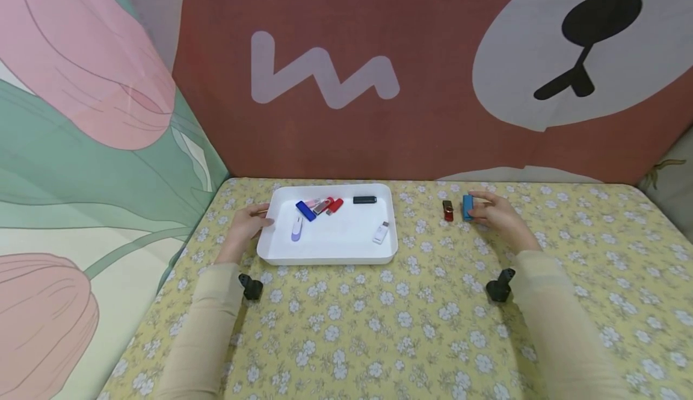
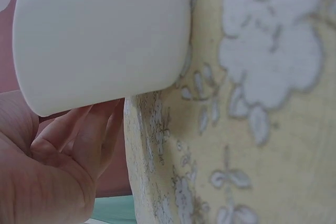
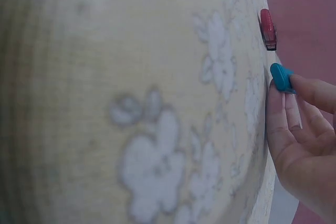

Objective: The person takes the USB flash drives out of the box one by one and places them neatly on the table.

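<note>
My right hand (image 1: 495, 213) pinches a blue USB flash drive (image 1: 468, 207) between thumb and fingers at the table's right side. In the right wrist view the same blue drive (image 3: 282, 77) shows at the fingertips, close to the tabletop. Just left of it lies a dark red USB drive (image 1: 448, 210) with a metal loop. My left hand (image 1: 246, 228) holds the left edge of a white tray (image 1: 330, 252); in the left wrist view its fingers (image 2: 86, 140) are partly hidden behind the tray wall (image 2: 105, 40).
Inside the tray lie several USB drives: a dark blue one (image 1: 305, 210), a red one (image 1: 335, 206), a black one (image 1: 365, 200), a white one (image 1: 381, 233) and a lilac one (image 1: 296, 229). A flowered cloth (image 1: 373, 340) covers the table. A patterned curtain (image 1: 422, 141) stands behind.
</note>
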Action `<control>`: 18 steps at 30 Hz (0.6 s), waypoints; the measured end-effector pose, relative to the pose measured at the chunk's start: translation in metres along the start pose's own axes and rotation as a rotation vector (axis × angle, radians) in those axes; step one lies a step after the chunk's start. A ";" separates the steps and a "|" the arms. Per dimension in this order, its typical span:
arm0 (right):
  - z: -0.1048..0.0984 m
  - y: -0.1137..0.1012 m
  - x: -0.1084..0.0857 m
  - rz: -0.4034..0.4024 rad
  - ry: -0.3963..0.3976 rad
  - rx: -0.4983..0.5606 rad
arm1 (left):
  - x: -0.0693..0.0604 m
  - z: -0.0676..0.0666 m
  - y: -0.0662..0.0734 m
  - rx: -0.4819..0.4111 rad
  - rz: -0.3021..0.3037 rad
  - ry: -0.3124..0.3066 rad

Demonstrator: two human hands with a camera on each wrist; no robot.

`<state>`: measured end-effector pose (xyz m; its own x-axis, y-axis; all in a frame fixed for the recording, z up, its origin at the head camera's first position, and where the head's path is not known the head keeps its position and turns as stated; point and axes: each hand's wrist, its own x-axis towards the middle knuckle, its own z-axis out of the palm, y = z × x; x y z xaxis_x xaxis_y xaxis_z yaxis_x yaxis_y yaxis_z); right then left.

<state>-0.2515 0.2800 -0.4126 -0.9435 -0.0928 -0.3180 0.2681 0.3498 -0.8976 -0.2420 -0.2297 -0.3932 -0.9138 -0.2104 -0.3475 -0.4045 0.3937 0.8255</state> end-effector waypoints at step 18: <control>0.007 -0.002 -0.001 -0.021 0.066 -0.121 | 0.001 0.000 0.001 0.004 -0.046 0.016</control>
<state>-0.2493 0.2725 -0.4125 -0.9606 -0.0411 -0.2749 0.2262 0.4590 -0.8592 -0.2435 -0.2290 -0.3926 -0.8936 -0.2425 -0.3777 -0.4461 0.3871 0.8070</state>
